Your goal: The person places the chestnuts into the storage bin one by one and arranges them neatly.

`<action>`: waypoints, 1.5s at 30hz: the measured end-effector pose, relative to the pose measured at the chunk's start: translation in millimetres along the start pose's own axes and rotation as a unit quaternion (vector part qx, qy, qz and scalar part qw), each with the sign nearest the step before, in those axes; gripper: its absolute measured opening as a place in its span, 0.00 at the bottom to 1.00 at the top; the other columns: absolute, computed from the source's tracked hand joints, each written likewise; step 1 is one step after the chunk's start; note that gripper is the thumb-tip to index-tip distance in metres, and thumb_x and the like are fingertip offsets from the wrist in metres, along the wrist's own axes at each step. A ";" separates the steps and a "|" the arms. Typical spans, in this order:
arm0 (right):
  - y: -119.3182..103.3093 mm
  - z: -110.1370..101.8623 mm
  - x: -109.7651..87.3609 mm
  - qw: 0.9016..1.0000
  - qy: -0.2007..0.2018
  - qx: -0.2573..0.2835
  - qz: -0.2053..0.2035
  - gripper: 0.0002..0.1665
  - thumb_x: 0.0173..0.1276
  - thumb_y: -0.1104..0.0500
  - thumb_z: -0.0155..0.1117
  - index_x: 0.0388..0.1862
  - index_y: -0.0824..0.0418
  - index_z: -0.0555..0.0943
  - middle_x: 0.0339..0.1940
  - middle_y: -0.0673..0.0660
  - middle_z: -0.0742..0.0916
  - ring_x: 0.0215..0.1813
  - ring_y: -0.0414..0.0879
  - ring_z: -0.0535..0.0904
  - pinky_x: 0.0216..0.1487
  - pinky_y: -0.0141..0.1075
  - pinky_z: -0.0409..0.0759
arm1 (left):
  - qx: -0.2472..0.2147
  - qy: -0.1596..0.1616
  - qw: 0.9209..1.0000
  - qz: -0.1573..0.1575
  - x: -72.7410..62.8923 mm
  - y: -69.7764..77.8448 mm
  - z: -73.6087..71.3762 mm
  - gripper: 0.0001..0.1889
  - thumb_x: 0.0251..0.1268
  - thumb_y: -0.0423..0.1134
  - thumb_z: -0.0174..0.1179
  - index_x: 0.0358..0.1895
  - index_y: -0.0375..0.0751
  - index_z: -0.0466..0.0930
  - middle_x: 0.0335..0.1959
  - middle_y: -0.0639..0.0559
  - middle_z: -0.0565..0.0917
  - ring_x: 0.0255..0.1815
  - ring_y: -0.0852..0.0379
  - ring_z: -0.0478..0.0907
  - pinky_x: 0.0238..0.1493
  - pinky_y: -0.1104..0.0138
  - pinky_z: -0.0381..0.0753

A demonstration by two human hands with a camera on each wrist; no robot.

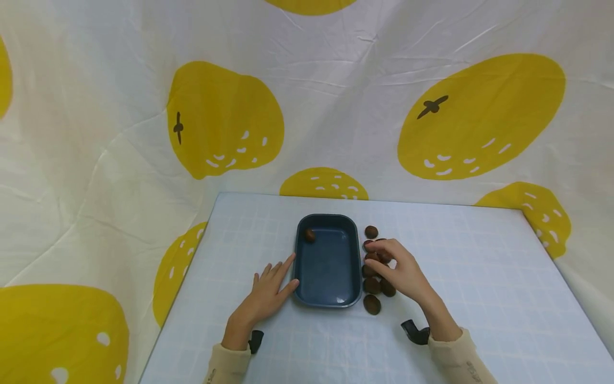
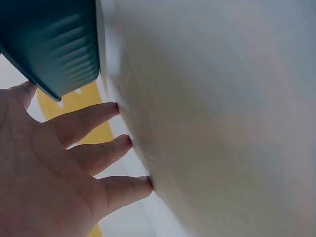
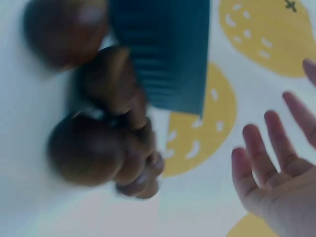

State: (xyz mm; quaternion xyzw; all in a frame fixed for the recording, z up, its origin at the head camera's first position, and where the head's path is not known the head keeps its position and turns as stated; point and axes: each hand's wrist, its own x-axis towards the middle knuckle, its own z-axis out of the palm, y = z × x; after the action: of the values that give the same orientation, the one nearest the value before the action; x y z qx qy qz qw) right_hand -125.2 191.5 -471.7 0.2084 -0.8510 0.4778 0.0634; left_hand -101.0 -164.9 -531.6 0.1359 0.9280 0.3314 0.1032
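A dark blue rectangular tray (image 1: pixel 328 277) holds a single chestnut (image 1: pixel 309 235) near its far left corner. My left hand (image 1: pixel 265 297) lies spread at the tray's left side, index finger and thumb against its wall; in the left wrist view the other fingertips rest on the table. Along the tray's right side lie several brown chestnuts (image 1: pixel 372 286) in a loose cluster. Over them hovers my right hand (image 1: pixel 402 270), thumb and index finger apart and bent. The right wrist view shows that hand's fingers (image 3: pixel 274 140) loosely extended, with nothing held, beside blurred chestnuts (image 3: pixel 89 150).
A pale checked cloth covers the table (image 1: pixel 479 277). Behind it hangs a white sheet with yellow fruit prints (image 1: pixel 484 117). One chestnut (image 1: pixel 371 232) lies at the far end of the cluster, another (image 1: pixel 371 304) at the near end. Black straps (image 1: pixel 415 333) sit by the wrists.
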 end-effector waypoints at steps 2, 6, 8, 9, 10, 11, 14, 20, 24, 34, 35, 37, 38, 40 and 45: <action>6.6 -3.0 -5.7 1.000 -0.011 0.008 -0.001 0.21 0.66 0.63 0.72 0.58 0.58 0.81 0.52 0.55 0.83 0.51 0.43 0.77 0.51 0.40 0.79 | -0.001 -0.002 1.000 0.000 -0.1 -0.2 -0.1 0.36 0.75 0.68 0.42 0.81 0.70 0.44 0.77 0.40 0.60 0.77 0.29 0.47 0.66 0.28 0.36; 20.3 -9.2 -16.9 0.999 -0.026 0.008 0.018 0.21 0.68 0.61 0.70 0.60 0.56 0.80 0.54 0.52 0.82 0.56 0.48 0.76 0.53 0.47 0.78 | -0.001 0.002 1.000 0.003 -0.2 -0.5 0.2 0.36 0.75 0.67 0.42 0.81 0.70 0.44 0.77 0.40 0.60 0.77 0.29 0.47 0.66 0.28 0.36; 28.5 -12.3 -22.9 0.999 -0.030 0.008 0.038 0.22 0.69 0.59 0.70 0.61 0.54 0.80 0.56 0.51 0.81 0.58 0.50 0.75 0.53 0.51 0.77 | -0.002 0.003 1.000 0.005 -0.4 -0.3 0.2 0.35 0.75 0.67 0.43 0.81 0.70 0.44 0.77 0.40 0.60 0.77 0.29 0.47 0.66 0.28 0.36; 32.2 -13.9 -25.9 0.998 -0.031 0.008 0.048 0.21 0.69 0.58 0.70 0.61 0.53 0.80 0.57 0.51 0.81 0.59 0.50 0.75 0.53 0.53 0.77 | -0.003 0.004 1.000 0.005 -0.3 -0.3 0.4 0.35 0.76 0.66 0.43 0.81 0.70 0.44 0.77 0.40 0.60 0.77 0.29 0.47 0.66 0.28 0.36; 35.9 -15.5 -28.8 0.998 -0.031 0.006 0.058 0.21 0.70 0.57 0.70 0.61 0.53 0.80 0.58 0.50 0.81 0.59 0.51 0.75 0.53 0.54 0.76 | -0.004 0.003 1.000 0.006 -0.4 -0.2 0.3 0.35 0.76 0.66 0.43 0.81 0.70 0.44 0.77 0.40 0.60 0.77 0.29 0.47 0.66 0.28 0.37; 39.5 -17.0 -31.6 0.997 -0.031 0.005 0.067 0.21 0.70 0.56 0.70 0.61 0.53 0.80 0.58 0.50 0.80 0.59 0.52 0.74 0.53 0.54 0.76 | -0.004 0.002 1.000 0.005 -0.4 -0.1 0.2 0.35 0.76 0.66 0.43 0.81 0.70 0.44 0.77 0.40 0.59 0.77 0.29 0.47 0.67 0.28 0.37; 48.8 -21.5 -39.1 0.996 -0.031 0.000 0.089 0.21 0.69 0.54 0.70 0.60 0.53 0.81 0.58 0.51 0.80 0.59 0.53 0.74 0.54 0.55 0.76 | -0.005 0.004 1.000 0.006 -0.7 0.1 0.2 0.35 0.76 0.66 0.43 0.81 0.69 0.44 0.77 0.40 0.60 0.77 0.29 0.47 0.66 0.28 0.37; 61.6 -28.1 -50.4 0.992 -0.046 -0.006 0.113 0.21 0.67 0.54 0.72 0.58 0.53 0.82 0.58 0.53 0.80 0.60 0.50 0.73 0.56 0.56 0.75 | -0.004 0.003 1.000 0.002 -1.4 -0.1 0.7 0.36 0.75 0.68 0.42 0.81 0.70 0.44 0.77 0.40 0.60 0.77 0.29 0.47 0.67 0.29 0.37; 68.7 -30.7 -55.2 0.990 -0.065 -0.009 0.123 0.22 0.65 0.53 0.74 0.58 0.52 0.82 0.60 0.53 0.80 0.61 0.47 0.71 0.57 0.54 0.72 | -0.007 0.002 1.000 0.002 -1.5 -0.3 0.6 0.36 0.75 0.68 0.42 0.81 0.71 0.43 0.78 0.41 0.59 0.77 0.29 0.46 0.67 0.29 0.36; 83.8 -26.2 -59.6 0.992 -0.090 -0.047 0.068 0.25 0.56 0.56 0.81 0.53 0.54 0.84 0.58 0.59 0.81 0.62 0.58 0.71 0.60 0.55 0.67 | -0.007 -0.003 1.000 0.003 -1.1 0.6 -0.7 0.35 0.75 0.67 0.42 0.81 0.71 0.43 0.78 0.42 0.58 0.77 0.30 0.45 0.67 0.29 0.36; 84.0 -25.5 -59.8 0.992 -0.093 -0.055 0.069 0.24 0.56 0.55 0.81 0.52 0.54 0.84 0.59 0.61 0.80 0.62 0.60 0.70 0.60 0.59 0.66 | -0.008 -0.005 1.000 0.002 -1.2 0.7 -0.9 0.36 0.75 0.67 0.42 0.81 0.71 0.42 0.78 0.42 0.58 0.78 0.30 0.45 0.67 0.29 0.36; 83.9 -24.5 -60.4 0.990 -0.096 -0.068 0.074 0.24 0.56 0.54 0.81 0.51 0.53 0.84 0.59 0.64 0.79 0.63 0.64 0.68 0.59 0.64 0.64 | -0.009 -0.007 1.000 0.003 -1.3 0.9 -1.0 0.36 0.75 0.67 0.42 0.81 0.71 0.42 0.78 0.42 0.58 0.78 0.30 0.45 0.67 0.29 0.36; 83.8 -24.1 -60.6 0.990 -0.097 -0.073 0.076 0.24 0.56 0.54 0.81 0.51 0.53 0.84 0.60 0.65 0.79 0.63 0.65 0.68 0.59 0.66 0.63 | -0.008 -0.007 1.000 0.003 -1.2 0.9 -1.0 0.36 0.75 0.67 0.42 0.81 0.71 0.42 0.78 0.42 0.58 0.78 0.30 0.45 0.67 0.29 0.36; 83.7 -23.3 -60.9 0.988 -0.099 -0.084 0.081 0.24 0.55 0.54 0.81 0.51 0.53 0.84 0.61 0.66 0.78 0.64 0.67 0.66 0.58 0.68 0.63 | -0.007 -0.006 1.000 0.004 -1.1 0.5 -0.6 0.36 0.75 0.67 0.42 0.81 0.71 0.42 0.78 0.42 0.58 0.77 0.30 0.45 0.67 0.29 0.36; 85.8 -20.0 -60.2 0.986 -0.098 -0.107 0.084 0.25 0.55 0.53 0.81 0.52 0.51 0.84 0.62 0.66 0.76 0.64 0.67 0.65 0.58 0.67 0.65 | -0.007 -0.001 1.000 0.004 -1.0 0.1 -0.5 0.36 0.75 0.67 0.42 0.81 0.71 0.42 0.78 0.41 0.58 0.77 0.30 0.45 0.67 0.29 0.36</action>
State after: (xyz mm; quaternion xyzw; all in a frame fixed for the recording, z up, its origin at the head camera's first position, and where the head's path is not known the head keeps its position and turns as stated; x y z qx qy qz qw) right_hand -108.1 265.2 -547.0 0.1740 -0.9138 0.3648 -0.0390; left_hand -100.2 -165.4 -531.0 0.1397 0.9247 0.3385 0.1040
